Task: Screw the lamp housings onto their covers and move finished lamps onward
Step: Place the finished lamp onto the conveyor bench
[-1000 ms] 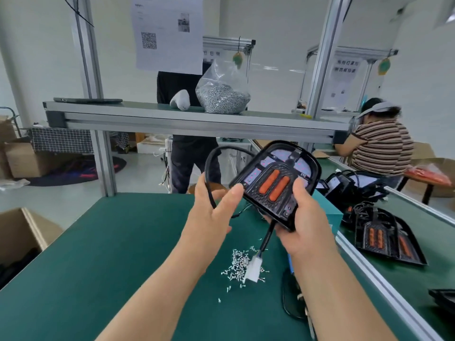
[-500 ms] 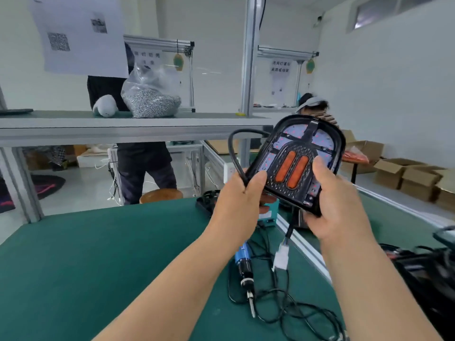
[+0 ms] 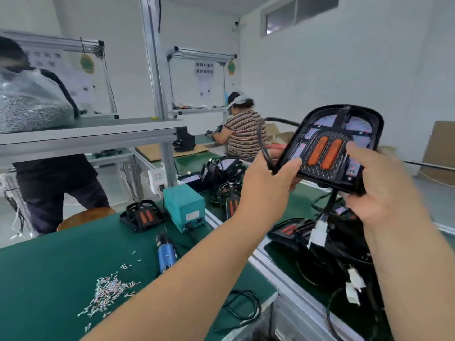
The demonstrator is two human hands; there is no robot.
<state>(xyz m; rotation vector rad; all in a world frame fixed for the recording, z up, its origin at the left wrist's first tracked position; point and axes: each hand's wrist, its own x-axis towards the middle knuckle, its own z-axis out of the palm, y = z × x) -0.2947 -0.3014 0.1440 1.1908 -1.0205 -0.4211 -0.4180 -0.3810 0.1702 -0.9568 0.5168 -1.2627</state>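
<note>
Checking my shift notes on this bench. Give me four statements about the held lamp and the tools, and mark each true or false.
1. Both hands, left hand and right hand, hold the lamp. True.
2. The lamp's white connector lies flat on the mat. False: it hangs below the lamp.
3. The blue screwdriver lies on the green table. True.
4. The loose screws sit in a tray. False: they lie scattered on the table.
</note>
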